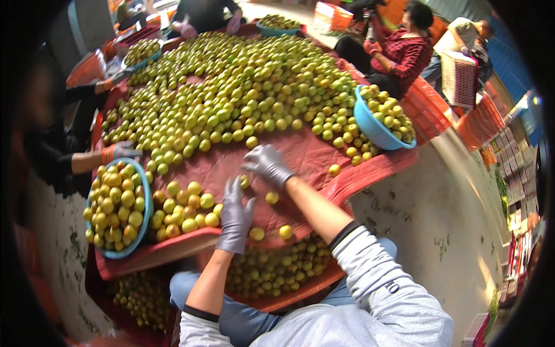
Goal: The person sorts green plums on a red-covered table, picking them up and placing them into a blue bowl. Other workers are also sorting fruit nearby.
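Observation:
Small round green-yellow fruits, which look like jujubes, cover much of a red cloth-covered table. My left hand, in a grey glove, lies over the cloth near the table's front, fingers stretched and thumb apart. One fruit is beside its fingertips, and a group of yellower fruits sits just left of it. Farther forward is my right hand, also gloved, with bent fingers over the cloth; whether they hold anything is hidden. A few loose fruits lie between my forearms.
Full blue basins stand at the table's left and right. Below the front edge, an orange crate of fruits sits between my legs. A co-worker's gloved hand rests behind the left basin. Other people work around the far sides.

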A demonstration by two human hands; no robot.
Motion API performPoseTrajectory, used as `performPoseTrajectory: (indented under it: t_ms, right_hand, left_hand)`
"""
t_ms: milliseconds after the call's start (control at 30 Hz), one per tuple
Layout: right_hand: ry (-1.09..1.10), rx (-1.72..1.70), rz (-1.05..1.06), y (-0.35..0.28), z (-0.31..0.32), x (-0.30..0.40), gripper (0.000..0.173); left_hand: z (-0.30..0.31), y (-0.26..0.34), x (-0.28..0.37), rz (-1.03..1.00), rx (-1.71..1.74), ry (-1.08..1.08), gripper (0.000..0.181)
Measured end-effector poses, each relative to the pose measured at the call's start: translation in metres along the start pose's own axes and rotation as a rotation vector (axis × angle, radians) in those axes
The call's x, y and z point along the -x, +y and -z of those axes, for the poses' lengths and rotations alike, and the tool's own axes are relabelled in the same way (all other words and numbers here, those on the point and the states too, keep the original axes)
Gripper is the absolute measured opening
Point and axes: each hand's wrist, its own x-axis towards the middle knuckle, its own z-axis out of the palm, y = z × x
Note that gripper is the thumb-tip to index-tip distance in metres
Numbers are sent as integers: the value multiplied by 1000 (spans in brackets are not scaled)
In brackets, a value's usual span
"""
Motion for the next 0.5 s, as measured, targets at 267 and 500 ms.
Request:
performPoseTrajectory:
  t_ms: [267,500]
  right_hand:
    - [22,-84,134,-21,-4,46,19]
    - [155,-118,126,-6,10,110,21]
  left_hand:
    - [-29,-48,-11,313,792,-249,65]
    - [-21,-15,-7,127,804,-660,56]
